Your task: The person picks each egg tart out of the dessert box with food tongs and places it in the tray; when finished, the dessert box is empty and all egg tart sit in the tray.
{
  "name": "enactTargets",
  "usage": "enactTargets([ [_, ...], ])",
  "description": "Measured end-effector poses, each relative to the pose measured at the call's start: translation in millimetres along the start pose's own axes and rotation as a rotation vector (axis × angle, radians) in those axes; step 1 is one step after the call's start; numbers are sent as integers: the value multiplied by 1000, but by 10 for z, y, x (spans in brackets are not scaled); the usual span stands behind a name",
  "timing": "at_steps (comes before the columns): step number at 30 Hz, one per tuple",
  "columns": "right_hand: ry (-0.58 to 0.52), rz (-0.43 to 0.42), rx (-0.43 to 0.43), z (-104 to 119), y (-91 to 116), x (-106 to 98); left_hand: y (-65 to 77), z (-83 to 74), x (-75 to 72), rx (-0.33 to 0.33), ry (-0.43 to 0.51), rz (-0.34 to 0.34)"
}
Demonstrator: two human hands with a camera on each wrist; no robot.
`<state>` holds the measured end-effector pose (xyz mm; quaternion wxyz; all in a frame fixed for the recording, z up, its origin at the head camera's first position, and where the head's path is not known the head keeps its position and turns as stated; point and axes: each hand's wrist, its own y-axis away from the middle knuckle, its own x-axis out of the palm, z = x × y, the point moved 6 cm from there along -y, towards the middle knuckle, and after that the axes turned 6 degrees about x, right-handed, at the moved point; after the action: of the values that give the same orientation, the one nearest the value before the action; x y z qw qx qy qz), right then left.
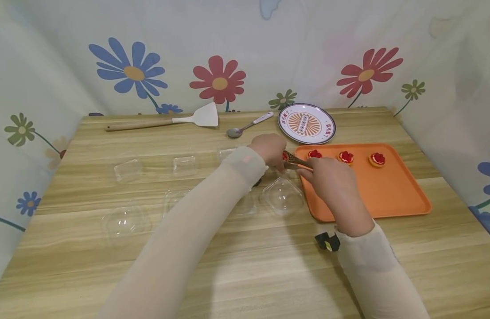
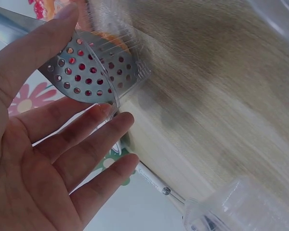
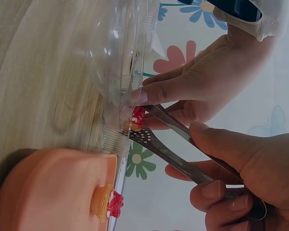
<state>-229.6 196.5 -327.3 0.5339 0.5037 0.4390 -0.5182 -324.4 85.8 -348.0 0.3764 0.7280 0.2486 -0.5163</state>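
Observation:
My right hand (image 1: pixel 334 188) grips metal tongs (image 3: pixel 176 159) with perforated ends. Between the tong ends sits a small fruit tart (image 3: pixel 136 118) with a red topping, at the base of a clear plastic box (image 3: pixel 114 142). The box's domed lid (image 1: pixel 282 197) lies folded open toward me. My left hand (image 2: pixel 62 139) is at the box beside the tong ends, its fingers extended and spread, fingertips right at the clear rim. Its thumb lies over the tongs in the left wrist view. Three more tarts (image 1: pixel 376 159) stand along the far side of an orange tray (image 1: pixel 368 195).
More clear boxes with domed lids (image 1: pixel 125 221) stand open on the left of the wooden table (image 1: pixel 261 274). Along the back lie a white spatula (image 1: pixel 206 116), a spoon (image 1: pixel 235 132) and a round printed plate (image 1: pixel 285 122). A flowered curtain (image 1: pixel 269 40) hangs behind.

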Motion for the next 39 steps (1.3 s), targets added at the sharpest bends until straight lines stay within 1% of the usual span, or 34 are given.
enactTargets([
  [7, 6, -78, -37, -20, 41, -35, -20, 5, 13, 1, 5, -6],
  [12, 7, -91, -47, -30, 68, -53, -22, 13, 6, 3, 17, 3],
  [18, 9, -112, -51, -45, 114, -103, -22, 16, 2, 20, 35, -10],
  [22, -9, -110, -44, -77, 164, -138, -16, 3, -3, 29, 39, -12],
  [26, -11, -107, -38, -111, 222, -167, -13, -1, -8, 22, 41, -9],
  [31, -45, -99, -24, -175, 291, -206, -19, 3, -5, 19, 44, -9],
  [35, -81, -92, -17, -248, 332, -234, -37, 8, -4, 23, 37, -13],
  [39, -94, -97, -7, -348, 389, -278, -56, 16, 5, 22, 32, 1],
])
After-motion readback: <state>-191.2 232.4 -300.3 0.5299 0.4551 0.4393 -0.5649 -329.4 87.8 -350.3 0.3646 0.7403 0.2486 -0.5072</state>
